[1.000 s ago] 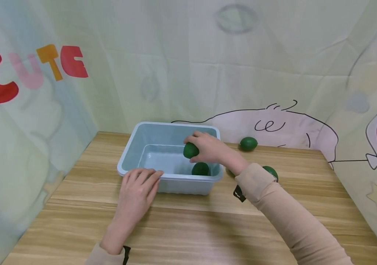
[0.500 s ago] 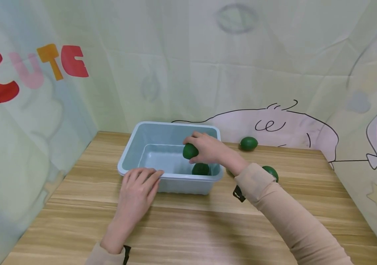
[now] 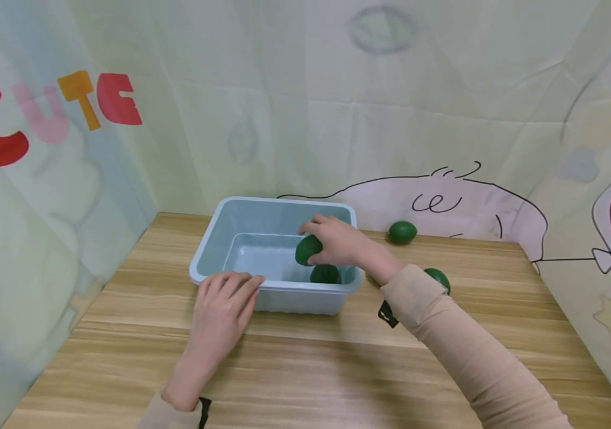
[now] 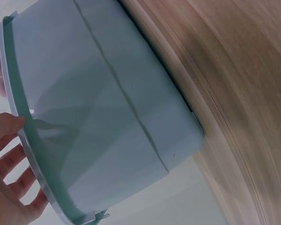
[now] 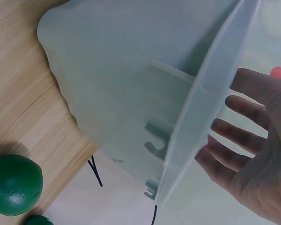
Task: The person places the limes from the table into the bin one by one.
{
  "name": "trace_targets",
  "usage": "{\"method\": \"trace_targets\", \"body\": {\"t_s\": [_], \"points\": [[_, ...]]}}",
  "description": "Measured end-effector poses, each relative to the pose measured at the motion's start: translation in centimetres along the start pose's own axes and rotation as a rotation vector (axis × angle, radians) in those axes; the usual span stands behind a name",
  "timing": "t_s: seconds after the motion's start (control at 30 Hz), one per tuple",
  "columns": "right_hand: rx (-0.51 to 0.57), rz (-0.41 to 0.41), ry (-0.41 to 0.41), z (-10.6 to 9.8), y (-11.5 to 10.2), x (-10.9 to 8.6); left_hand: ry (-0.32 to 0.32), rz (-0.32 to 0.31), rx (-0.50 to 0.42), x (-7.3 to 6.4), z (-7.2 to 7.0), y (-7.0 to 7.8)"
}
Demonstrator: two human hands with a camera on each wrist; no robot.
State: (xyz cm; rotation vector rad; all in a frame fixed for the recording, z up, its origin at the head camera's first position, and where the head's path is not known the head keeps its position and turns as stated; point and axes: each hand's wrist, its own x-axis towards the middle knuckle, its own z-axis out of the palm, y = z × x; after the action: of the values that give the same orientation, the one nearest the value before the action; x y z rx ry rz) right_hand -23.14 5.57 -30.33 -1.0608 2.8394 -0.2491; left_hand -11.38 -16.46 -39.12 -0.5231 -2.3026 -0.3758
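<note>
A pale blue plastic bin (image 3: 294, 298) stands on the wooden table. My left hand (image 3: 225, 310) holds its near rim, thumb outside and fingers over the edge; the left wrist view shows this hand (image 4: 11, 183) at the lip. Over the bin's right part is my right hand (image 3: 337, 238), fingers extended around a lime (image 3: 307, 251) that sits low at the fingertips. Another lime (image 3: 324, 274) lies in the bin below it. In the right wrist view the right hand's fingers (image 5: 243, 150) are spread, and the bin wall hides any lime there.
Right of the bin, one lime (image 3: 402, 232) lies near the back edge of the table (image 3: 310, 381). Another lime (image 3: 438, 280) is partly behind the right sleeve (image 3: 455, 333). A printed cloth backdrop (image 3: 305, 119) stands behind and beside the table.
The lime at my right hand has dropped slightly, and the fingers have loosened around it. The left hand and the bin have stayed in place.
</note>
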Motion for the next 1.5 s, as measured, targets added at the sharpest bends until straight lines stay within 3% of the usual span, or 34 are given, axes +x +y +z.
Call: {"method": "trace_targets", "body": {"t_s": [0.23, 0.63, 1.07, 1.5], "points": [[-0.012, -0.009, 0.023, -0.1, -0.1, 0.0, -0.029, -0.018, -0.003, 0.0, -0.1, 0.1], [-0.022, -0.002, 0.009, 0.1, 0.3, -0.4, 0.005, -0.004, -0.015, 0.0, -0.1, 0.0], [0.052, 0.007, 0.03, 0.1, 0.3, -0.8, -0.023, -0.015, -0.018, 0.1, -0.3, 0.0], [0.13, -0.019, 0.104, 0.0, 0.3, -2.2, 0.017, 0.005, -0.018, 0.0, 0.0, -0.1]]}}
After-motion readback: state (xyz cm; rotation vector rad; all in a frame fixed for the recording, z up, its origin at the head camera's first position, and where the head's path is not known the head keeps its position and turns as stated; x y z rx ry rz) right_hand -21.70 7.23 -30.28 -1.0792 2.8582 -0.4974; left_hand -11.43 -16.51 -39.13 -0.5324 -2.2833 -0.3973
